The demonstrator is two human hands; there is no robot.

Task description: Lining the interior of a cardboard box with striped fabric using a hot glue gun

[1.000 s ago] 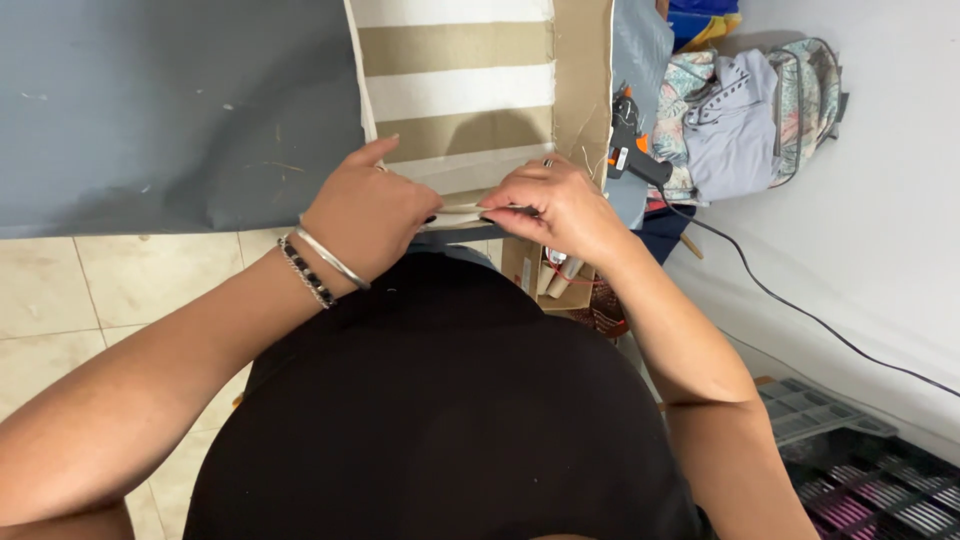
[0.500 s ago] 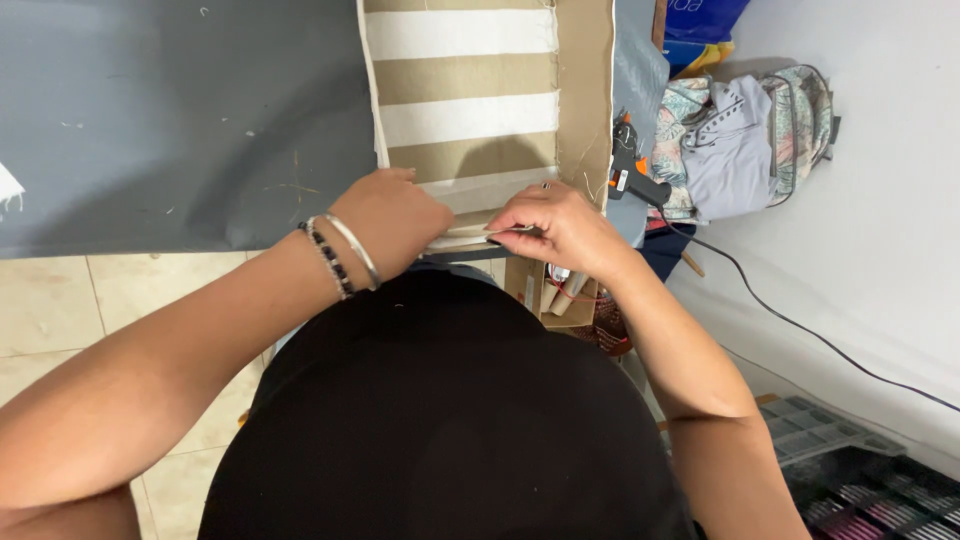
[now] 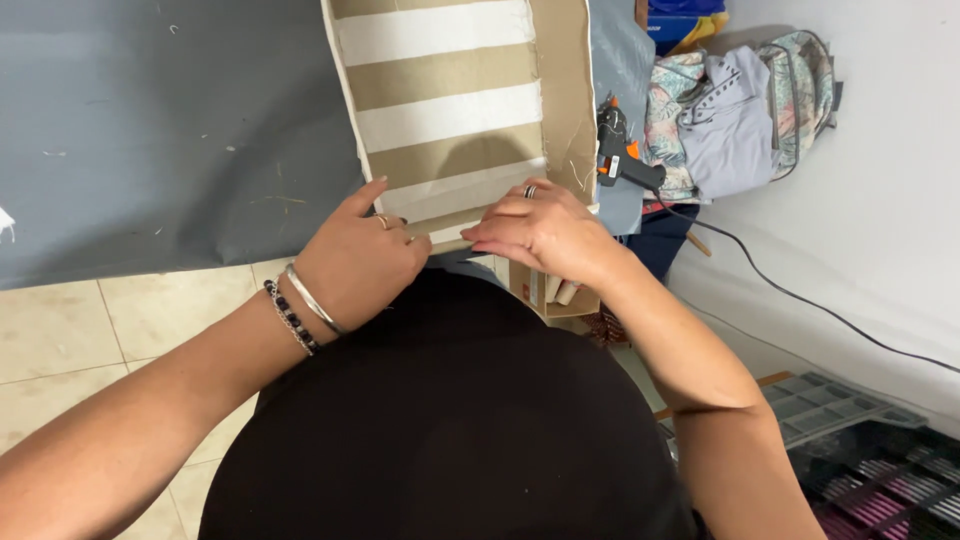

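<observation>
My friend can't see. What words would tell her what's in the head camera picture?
Two hands, the left hand and right hand, press on the near edge of a tan-and-white striped fabric panel on a grey table. A black-and-orange glue gun lies to the right, beside a backpack.
</observation>
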